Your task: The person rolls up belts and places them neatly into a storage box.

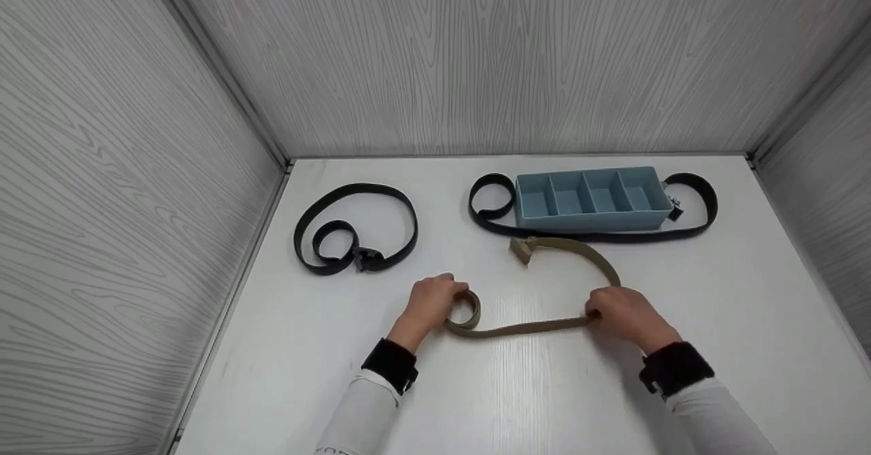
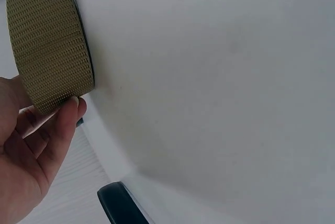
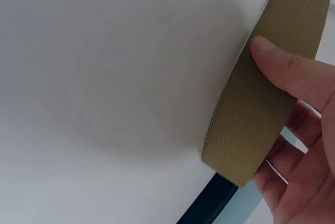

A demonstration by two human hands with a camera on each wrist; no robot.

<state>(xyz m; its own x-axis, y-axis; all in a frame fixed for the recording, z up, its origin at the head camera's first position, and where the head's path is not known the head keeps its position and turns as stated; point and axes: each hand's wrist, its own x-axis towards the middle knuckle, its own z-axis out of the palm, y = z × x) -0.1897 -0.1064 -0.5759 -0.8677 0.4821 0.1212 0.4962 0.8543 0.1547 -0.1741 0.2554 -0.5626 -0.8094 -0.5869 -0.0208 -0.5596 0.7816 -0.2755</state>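
Observation:
A khaki woven belt (image 1: 524,328) stands on edge on the white table, with a small coil at its left end. My left hand (image 1: 430,302) holds that coil by its left side; in the left wrist view, the fingers (image 2: 62,135) grip the edge of the webbing (image 2: 49,41). Farther along the strap, my right hand (image 1: 625,313) pinches it, and the right wrist view has the thumb (image 3: 282,69) on the face of the webbing (image 3: 246,119). From there the belt curves back to its khaki buckle (image 1: 522,249). Part of the strap is hidden by the right hand.
A black belt (image 1: 408,218), partly coiled, lies at the table's left. Behind the khaki buckle stands a blue compartment box (image 1: 592,222), with a second black belt (image 1: 711,203) running around its front and sides. Wood-grain panels (image 1: 435,60) wall in the back and both sides.

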